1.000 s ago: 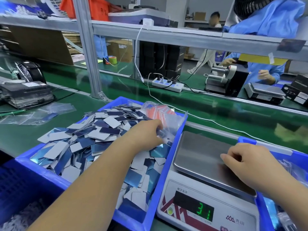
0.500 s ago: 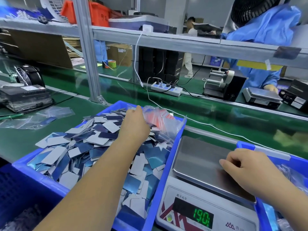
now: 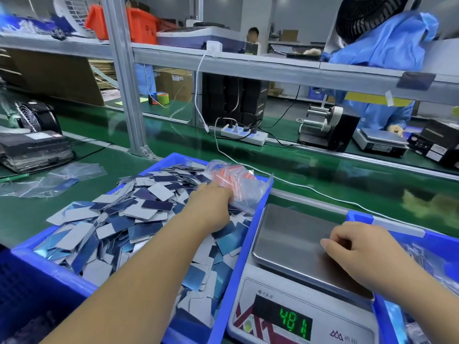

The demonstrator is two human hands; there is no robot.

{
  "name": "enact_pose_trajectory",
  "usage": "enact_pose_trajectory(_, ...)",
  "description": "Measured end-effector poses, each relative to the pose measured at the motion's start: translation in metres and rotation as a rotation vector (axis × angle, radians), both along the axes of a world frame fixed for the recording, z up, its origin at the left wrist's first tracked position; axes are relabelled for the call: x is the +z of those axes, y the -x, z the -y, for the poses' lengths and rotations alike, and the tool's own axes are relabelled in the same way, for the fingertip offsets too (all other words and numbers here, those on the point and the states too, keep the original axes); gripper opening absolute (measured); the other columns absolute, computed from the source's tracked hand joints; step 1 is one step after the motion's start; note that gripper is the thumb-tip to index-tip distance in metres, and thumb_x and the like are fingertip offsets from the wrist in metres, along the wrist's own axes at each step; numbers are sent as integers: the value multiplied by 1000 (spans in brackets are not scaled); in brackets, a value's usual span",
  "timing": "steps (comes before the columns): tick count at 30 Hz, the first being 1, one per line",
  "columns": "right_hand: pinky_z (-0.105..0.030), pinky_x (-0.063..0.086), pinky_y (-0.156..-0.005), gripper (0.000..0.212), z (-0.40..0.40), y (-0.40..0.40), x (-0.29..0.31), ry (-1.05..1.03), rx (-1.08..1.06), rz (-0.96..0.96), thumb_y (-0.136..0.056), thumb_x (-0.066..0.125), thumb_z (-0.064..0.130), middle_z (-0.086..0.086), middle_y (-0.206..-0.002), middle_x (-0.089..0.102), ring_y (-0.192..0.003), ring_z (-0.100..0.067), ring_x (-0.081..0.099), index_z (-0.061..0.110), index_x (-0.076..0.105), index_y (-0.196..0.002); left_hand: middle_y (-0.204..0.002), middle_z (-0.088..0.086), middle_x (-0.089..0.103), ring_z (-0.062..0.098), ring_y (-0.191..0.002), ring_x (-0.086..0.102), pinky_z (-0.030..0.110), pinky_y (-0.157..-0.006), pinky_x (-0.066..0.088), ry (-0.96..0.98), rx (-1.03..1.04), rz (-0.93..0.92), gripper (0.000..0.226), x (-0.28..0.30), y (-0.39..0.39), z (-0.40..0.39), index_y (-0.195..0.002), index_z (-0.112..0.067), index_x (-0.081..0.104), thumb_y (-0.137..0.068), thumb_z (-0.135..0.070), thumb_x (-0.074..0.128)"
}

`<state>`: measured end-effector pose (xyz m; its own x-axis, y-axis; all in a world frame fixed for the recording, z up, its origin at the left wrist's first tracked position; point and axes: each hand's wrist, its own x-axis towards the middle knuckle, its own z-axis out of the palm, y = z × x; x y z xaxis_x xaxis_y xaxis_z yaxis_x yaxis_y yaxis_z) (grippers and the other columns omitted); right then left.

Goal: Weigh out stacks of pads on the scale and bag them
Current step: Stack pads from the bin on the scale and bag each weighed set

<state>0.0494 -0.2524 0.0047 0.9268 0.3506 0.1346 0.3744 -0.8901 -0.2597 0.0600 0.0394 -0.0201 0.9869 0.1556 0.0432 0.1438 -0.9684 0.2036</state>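
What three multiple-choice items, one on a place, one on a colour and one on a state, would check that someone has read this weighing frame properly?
1. Where does the left hand lie?
A. on the scale pan
B. in the blue bin of pads, at the clear bags
C. on the green belt

2. What colour are the digits on the scale display?
A. red
B. white
C. green

3. What lies on the scale pan?
A. only the right hand, resting at its right edge, no pads
B. a stack of pads
C. a filled bag

Key: 1 B, the hand lies over the pads in the blue bin, touching the clear bags. 2 C, the lit digits glow green. 3 A, the steel pan is bare apart from the right hand, fingers curled.
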Motion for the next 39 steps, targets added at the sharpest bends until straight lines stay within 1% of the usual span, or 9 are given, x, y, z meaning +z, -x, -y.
enact_pose_trajectory(3,-25,42,-62,33,0,1,1,8,-4,-13,-91,59,39,8,-71,58,-68,-5,54,25,57,-61,-129,6,50,32,-122,43,43,-98,37,-73,62,-50,37,2,-4,-4,-123,-26,57,-87,-16,61)
enact_pose_trajectory(8,-25,41,-62,32,0,2,2,6,-13,-17,-90,60,40,10,-70,58,-69,-3,53,25,58,-62,-122,6,56,30,-117,49,41,-90,40,-101,111,-99,36,7,-11,-8,-120,-22,57,-86,-16,60)
enact_pose_trajectory(15,-21,36,-58,32,1,0,-1,13,-6,-9,-90,60,41,10,-70,59,-68,-2,53,26,58,-61,-115,5,60,29,-108,55,38,-77,38,-160,143,-5,33,6,-13,-8,-114,-22,57,-83,-10,56)
enact_pose_trajectory(24,-21,36,-58,35,2,-1,-1,3,0,0,-90,61,39,9,-67,57,-66,-3,53,25,55,-59,-129,9,52,32,-122,46,46,-99,39,-272,169,-27,37,1,-11,-10,-125,-19,61,-90,-12,52)
enact_pose_trajectory(26,-21,36,-57,35,2,-1,-2,-6,-3,-4,-90,61,39,9,-67,57,-65,-3,53,25,55,-58,-124,7,55,31,-118,48,44,-95,39,-256,179,8,32,2,-11,-12,-118,-21,64,-90,-11,51)
enact_pose_trajectory(29,-21,37,-56,35,2,-2,-2,-9,-6,0,-89,62,39,8,-66,58,-64,-4,54,25,55,-58,-109,4,64,29,-101,56,37,-81,38,-200,201,65,20,8,-9,-16,-99,-21,66,-91,-9,51)
enact_pose_trajectory(32,-21,36,-55,36,2,-2,-2,-15,-10,-3,-89,62,40,8,-64,57,-63,-4,53,25,55,-57,-97,3,65,27,-85,56,34,-73,39,-168,207,60,18,16,-6,-20,-96,-20,66,-91,-9,53)
enact_pose_trajectory(36,-20,35,-55,35,3,-3,-3,-20,-11,-1,-89,62,40,9,-65,58,-63,-3,53,25,56,-58,-93,8,64,30,-87,62,34,-67,45,-82,132,-33,13,34,-2,-24,-93,-12,65,-95,-10,52)
enact_pose_trajectory(39,-20,34,-55,34,3,-3,-2,-9,-6,-3,-90,61,40,10,-66,57,-64,-2,53,25,57,-60,-96,11,64,29,-86,58,32,-67,41,-41,39,-92,18,52,6,-26,-99,-9,64,-100,-18,49)
